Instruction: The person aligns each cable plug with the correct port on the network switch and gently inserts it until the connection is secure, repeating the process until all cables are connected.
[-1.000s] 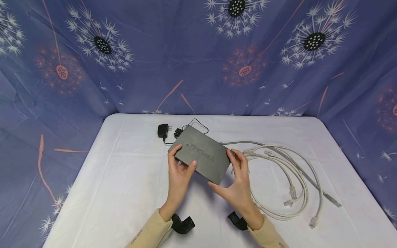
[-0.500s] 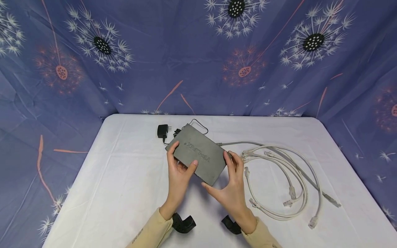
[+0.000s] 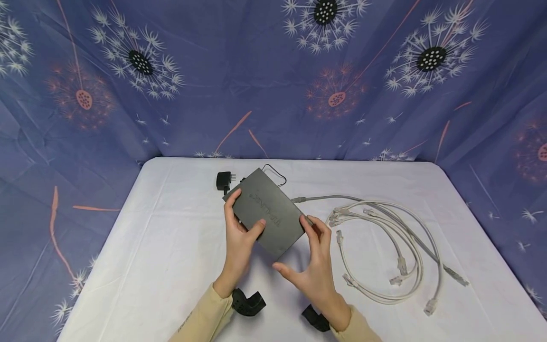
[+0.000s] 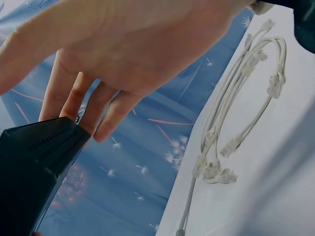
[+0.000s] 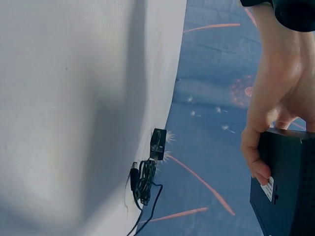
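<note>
1. A flat gray box (image 3: 267,216) is held up above the white surface (image 3: 171,237), in the middle of it, turned at a slant; its raised lettering reads upside down from the person's side.
2. The left hand (image 3: 238,235) is clamped on the box along its near left edge: the thumb lies on the top face, the index finger reaches the left corner, and other fingers go underneath. The right wrist view shows a fingertip against the underside, by a white label.
3. The right hand (image 3: 314,263) is spread, its thumb and fingers apart. Fingertips touch the box's right end; the thumb points toward the near corner, and whether it touches there is hard to tell.
4. Behind the box, on its left, lies a black power adapter (image 3: 223,181) with a thin black cord (image 3: 285,178), partly hidden.
5. To the right, pale cables (image 3: 421,261) with clear plugs lie in loose loops. A darker gray cable (image 3: 329,196) runs among them, one plug close to the box's far edge.
6. A blue curtain (image 3: 239,71) with dandelion prints hangs behind the surface.
</note>
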A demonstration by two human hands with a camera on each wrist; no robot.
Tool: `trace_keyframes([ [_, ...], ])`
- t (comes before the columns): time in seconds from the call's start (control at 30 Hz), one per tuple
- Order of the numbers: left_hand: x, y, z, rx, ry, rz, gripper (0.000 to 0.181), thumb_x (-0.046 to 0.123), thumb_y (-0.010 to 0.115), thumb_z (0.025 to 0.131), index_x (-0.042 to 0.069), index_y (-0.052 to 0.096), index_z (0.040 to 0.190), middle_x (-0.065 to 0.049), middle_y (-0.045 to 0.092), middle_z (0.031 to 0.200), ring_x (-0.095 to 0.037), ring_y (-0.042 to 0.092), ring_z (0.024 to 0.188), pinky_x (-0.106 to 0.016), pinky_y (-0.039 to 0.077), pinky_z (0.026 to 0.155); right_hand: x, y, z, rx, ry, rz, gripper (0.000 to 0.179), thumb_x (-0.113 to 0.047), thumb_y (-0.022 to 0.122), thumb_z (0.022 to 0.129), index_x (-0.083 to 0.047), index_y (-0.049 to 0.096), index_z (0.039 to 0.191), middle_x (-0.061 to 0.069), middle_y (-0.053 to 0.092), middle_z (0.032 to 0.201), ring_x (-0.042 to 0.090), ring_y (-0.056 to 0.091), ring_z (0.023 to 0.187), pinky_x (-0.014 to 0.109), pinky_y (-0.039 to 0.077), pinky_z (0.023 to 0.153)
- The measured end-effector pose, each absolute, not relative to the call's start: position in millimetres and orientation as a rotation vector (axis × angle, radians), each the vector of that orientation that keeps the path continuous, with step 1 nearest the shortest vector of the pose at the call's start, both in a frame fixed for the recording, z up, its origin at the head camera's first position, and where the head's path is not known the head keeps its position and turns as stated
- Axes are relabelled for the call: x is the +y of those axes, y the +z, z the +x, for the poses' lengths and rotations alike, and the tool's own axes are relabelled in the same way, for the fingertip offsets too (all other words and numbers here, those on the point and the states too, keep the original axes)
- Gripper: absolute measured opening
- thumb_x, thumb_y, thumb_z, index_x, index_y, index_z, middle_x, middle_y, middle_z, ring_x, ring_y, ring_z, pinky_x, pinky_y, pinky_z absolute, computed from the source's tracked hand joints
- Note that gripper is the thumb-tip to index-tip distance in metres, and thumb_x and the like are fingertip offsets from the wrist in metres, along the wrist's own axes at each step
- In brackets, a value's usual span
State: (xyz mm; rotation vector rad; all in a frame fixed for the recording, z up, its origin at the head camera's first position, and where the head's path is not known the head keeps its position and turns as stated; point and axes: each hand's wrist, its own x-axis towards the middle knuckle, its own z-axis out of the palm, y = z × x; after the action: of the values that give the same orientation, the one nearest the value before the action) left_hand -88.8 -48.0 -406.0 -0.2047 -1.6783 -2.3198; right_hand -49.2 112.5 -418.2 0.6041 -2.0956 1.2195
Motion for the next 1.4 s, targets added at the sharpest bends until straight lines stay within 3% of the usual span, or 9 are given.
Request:
trace_keyframes([
  [0.27, -51, -406, -88, -1.704, -2.358, -0.145, 0.076, -0.012, 0.054, 0.079, 0.018, 0.030, 0.145, -0.002, 0.032, 0.144, -0.023, 0.040, 0.121, -0.034, 0.032, 0.095, 107, -408, -41, -2.033, 1.293, 0.636, 0.071, -0.046, 0.061, 0.089, 0.015, 0.051, 0.123, 0.035, 0.040, 0.116, 0.036, 0.042, 0.110, 0.023, 0.032, 0.096],
  [0.53, -55, -409, -88, -1.723, -2.403, -0.050, 0.074, -0.008, 0.054, 0.077, 0.025, 0.038, 0.142, -0.005, 0.039, 0.138, -0.024, 0.040, 0.114, -0.041, 0.031, 0.090, 108, -423, -39, -2.065, 1.412, 0.660, 0.051, -0.026, 0.069, 0.087, 0.004, 0.056, 0.125, 0.020, 0.046, 0.120, 0.029, 0.047, 0.111, 0.026, 0.035, 0.096],
  [0.97, -65, -410, -88, -1.812, -2.333, 0.012, 0.068, -0.006, 0.056, 0.078, 0.024, 0.043, 0.138, 0.001, 0.040, 0.139, -0.022, 0.039, 0.114, -0.042, 0.029, 0.092, 106, -427, -37, -2.083, 1.476, 0.723, 0.045, -0.009, 0.064, 0.087, 0.002, 0.053, 0.130, 0.017, 0.049, 0.129, 0.027, 0.052, 0.113, 0.026, 0.039, 0.094],
  [1.23, -70, -411, -88, -1.840, -2.364, 0.043, 0.067, -0.004, 0.057, 0.078, 0.024, 0.044, 0.137, -0.003, 0.044, 0.132, -0.024, 0.041, 0.110, -0.041, 0.031, 0.090, 108, -427, -44, -2.041, 1.546, 0.742, 0.041, 0.007, 0.060, 0.084, 0.003, 0.057, 0.124, 0.015, 0.056, 0.118, 0.025, 0.056, 0.104, 0.028, 0.043, 0.091],
  [1.4, -75, -410, -87, -1.883, -2.367, 0.069, 0.067, -0.003, 0.058, 0.077, 0.026, 0.045, 0.136, -0.004, 0.044, 0.130, -0.024, 0.041, 0.109, -0.042, 0.031, 0.089, 111, -426, -52, -1.987, 1.710, 0.751, 0.039, 0.020, 0.054, 0.082, 0.009, 0.056, 0.120, 0.021, 0.058, 0.110, 0.028, 0.058, 0.095, 0.028, 0.046, 0.087],
])
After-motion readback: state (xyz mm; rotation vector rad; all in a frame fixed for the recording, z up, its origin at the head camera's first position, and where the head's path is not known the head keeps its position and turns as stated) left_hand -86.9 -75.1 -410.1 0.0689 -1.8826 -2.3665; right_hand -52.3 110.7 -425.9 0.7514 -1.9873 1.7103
